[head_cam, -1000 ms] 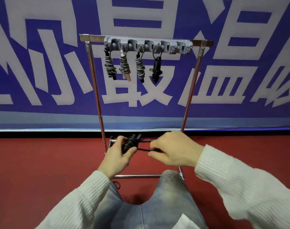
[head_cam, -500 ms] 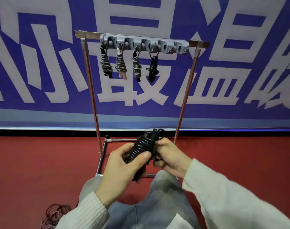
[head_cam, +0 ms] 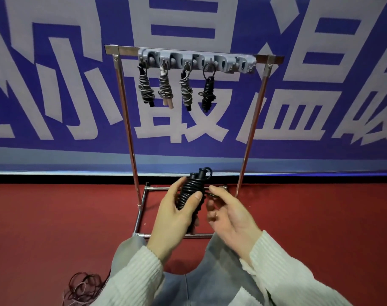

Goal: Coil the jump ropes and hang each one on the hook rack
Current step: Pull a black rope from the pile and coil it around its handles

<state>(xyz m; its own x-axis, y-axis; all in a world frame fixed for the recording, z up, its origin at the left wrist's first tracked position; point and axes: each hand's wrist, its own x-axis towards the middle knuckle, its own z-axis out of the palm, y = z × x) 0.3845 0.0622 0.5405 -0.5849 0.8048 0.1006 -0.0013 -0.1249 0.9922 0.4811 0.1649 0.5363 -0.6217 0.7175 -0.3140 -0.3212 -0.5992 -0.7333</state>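
Jump ropes are mostly done, I think: four coiled ropes (head_cam: 177, 88) hang side by side on the grey hook rack (head_cam: 197, 61), with free hooks at its right end. A fifth black rope (head_cam: 191, 191), wound tight, sits low in front of the stand. The left hand (head_cam: 174, 215) wraps around it. The right hand (head_cam: 229, 214) pinches its loose end with curled fingers. It is not hung yet. A reddish rope (head_cam: 84, 288) lies tangled on the red floor (head_cam: 55, 217). A big blue banner (head_cam: 320, 85) fills the wall behind.

Shiny metal frame (head_cam: 130, 138), grey plastic hook rack (head_cam: 197, 62), ribbed knit sleeves (head_cam: 283, 268).
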